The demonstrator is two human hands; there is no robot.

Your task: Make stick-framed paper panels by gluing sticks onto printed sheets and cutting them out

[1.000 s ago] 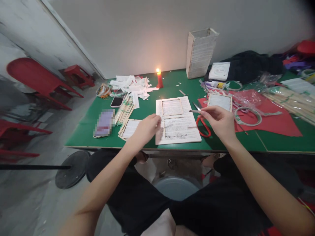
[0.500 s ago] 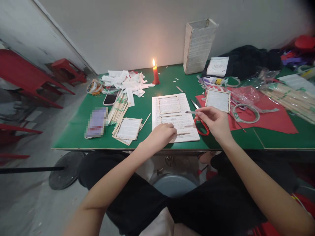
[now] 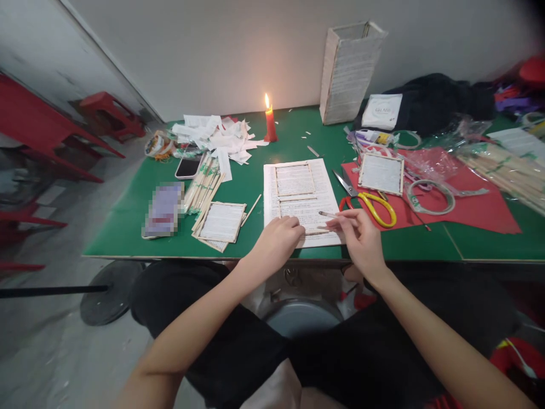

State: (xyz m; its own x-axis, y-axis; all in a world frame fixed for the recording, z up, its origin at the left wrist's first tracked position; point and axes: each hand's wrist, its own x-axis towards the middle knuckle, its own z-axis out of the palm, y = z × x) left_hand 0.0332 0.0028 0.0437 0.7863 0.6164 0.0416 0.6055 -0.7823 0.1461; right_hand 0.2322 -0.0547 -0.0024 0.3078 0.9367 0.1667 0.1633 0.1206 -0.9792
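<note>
Resting on a paper sheet (image 3: 300, 207) on the green table (image 3: 123, 227), the left hand (image 3: 279, 243) is loosely curled. The right hand (image 3: 357, 238) pinches a thin wooden stick (image 3: 327, 215). Scissors (image 3: 374, 207) lie just beside the paper, and a lit candle (image 3: 269, 125) stands behind it.

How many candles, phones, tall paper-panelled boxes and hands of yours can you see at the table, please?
Lit red candle: 1
Smartphone: 1
Tall paper-panelled box: 1
Hands, left hand and right hand: 2
Total: 5
</note>
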